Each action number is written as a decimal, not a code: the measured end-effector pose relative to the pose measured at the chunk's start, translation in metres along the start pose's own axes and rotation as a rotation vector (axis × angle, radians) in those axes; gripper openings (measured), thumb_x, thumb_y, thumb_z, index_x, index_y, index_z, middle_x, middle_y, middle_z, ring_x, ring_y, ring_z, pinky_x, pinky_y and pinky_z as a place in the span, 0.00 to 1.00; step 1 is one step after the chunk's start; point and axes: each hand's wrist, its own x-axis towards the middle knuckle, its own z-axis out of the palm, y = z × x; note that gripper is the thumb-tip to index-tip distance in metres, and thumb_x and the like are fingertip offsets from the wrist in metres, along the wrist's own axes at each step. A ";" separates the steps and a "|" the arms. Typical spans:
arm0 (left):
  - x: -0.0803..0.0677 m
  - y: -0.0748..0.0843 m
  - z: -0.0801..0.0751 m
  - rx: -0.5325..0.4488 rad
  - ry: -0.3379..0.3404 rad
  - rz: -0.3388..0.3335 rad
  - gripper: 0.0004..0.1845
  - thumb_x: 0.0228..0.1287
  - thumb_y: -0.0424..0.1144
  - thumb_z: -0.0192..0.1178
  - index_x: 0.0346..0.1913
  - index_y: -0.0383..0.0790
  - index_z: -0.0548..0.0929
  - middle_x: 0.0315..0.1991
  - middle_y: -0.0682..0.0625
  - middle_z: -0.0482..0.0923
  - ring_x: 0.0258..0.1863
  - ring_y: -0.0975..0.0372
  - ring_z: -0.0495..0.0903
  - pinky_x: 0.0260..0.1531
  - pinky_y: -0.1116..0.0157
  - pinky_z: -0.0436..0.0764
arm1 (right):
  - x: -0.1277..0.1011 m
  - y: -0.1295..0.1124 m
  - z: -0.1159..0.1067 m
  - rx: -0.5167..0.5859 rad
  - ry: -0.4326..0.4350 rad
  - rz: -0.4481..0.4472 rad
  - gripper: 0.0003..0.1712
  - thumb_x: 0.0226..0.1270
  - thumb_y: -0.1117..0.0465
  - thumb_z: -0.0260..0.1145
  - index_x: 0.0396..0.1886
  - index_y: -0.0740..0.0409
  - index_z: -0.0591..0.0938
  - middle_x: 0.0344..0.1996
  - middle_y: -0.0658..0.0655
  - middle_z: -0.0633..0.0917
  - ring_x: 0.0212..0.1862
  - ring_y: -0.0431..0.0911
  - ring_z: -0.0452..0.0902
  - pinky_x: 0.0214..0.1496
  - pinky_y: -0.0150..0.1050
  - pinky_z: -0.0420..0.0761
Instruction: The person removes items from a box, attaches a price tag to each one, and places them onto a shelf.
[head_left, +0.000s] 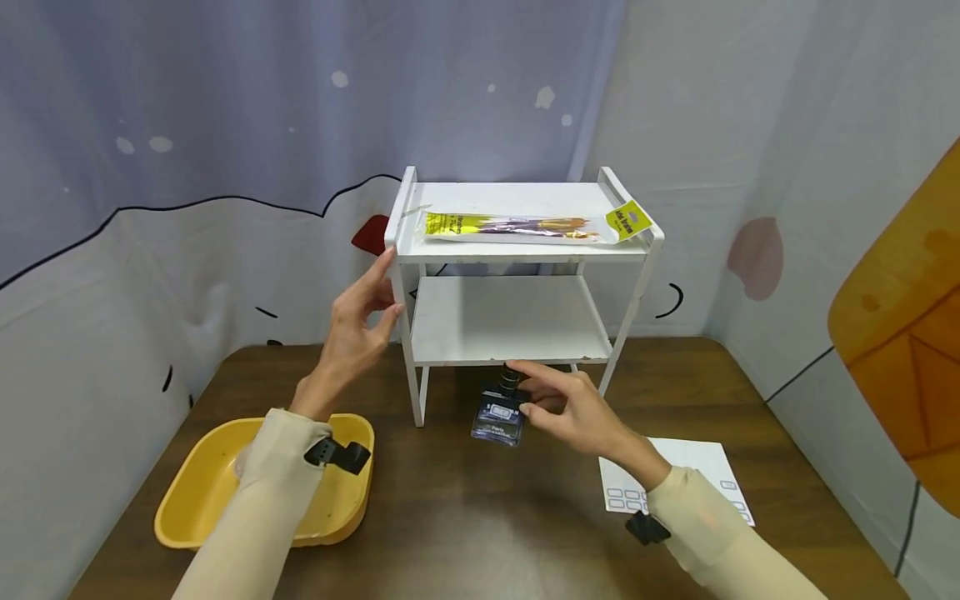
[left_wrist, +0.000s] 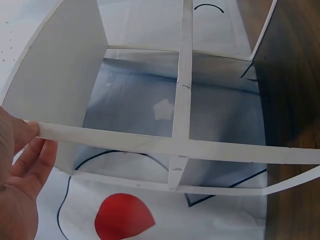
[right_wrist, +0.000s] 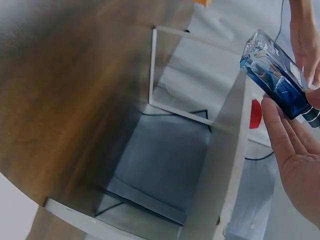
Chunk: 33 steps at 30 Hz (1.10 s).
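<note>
Pinching the upright bottle (head_left: pixel 498 414), cap topmost.

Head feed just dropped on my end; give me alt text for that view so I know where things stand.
The right hand pinches a blue glass bottle by its black cap, just in front of a white two-tier shelf on a brown table. The left hand touches the shelf's left post; a packet of brushes lies on top, a yellow tub at left.
</note>
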 end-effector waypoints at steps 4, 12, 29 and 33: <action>0.001 0.000 -0.003 0.016 -0.029 -0.003 0.37 0.49 0.16 0.60 0.65 0.35 0.65 0.27 0.40 0.73 0.26 0.58 0.74 0.32 0.78 0.76 | 0.012 -0.001 -0.006 -0.045 0.024 -0.016 0.30 0.55 0.75 0.62 0.60 0.62 0.72 0.46 0.65 0.83 0.42 0.52 0.83 0.40 0.39 0.83; -0.001 0.001 -0.005 0.034 -0.065 -0.031 0.38 0.50 0.17 0.59 0.67 0.39 0.63 0.26 0.43 0.75 0.24 0.60 0.74 0.31 0.77 0.77 | 0.033 -0.005 -0.009 -0.097 0.014 -0.026 0.29 0.56 0.75 0.60 0.60 0.64 0.72 0.51 0.66 0.80 0.45 0.55 0.82 0.43 0.42 0.82; 0.000 0.001 -0.009 0.120 -0.103 -0.044 0.40 0.51 0.19 0.61 0.68 0.43 0.62 0.26 0.46 0.78 0.22 0.63 0.75 0.32 0.74 0.80 | 0.078 0.037 -0.009 -0.160 0.025 -0.191 0.30 0.60 0.70 0.60 0.64 0.53 0.70 0.57 0.56 0.77 0.45 0.45 0.82 0.44 0.39 0.81; 0.000 0.001 -0.009 0.130 -0.106 -0.038 0.41 0.51 0.20 0.62 0.69 0.45 0.61 0.26 0.46 0.78 0.22 0.63 0.75 0.31 0.73 0.80 | 0.086 0.039 -0.009 -0.186 0.022 -0.223 0.30 0.61 0.70 0.59 0.64 0.52 0.70 0.58 0.56 0.77 0.43 0.43 0.81 0.46 0.37 0.81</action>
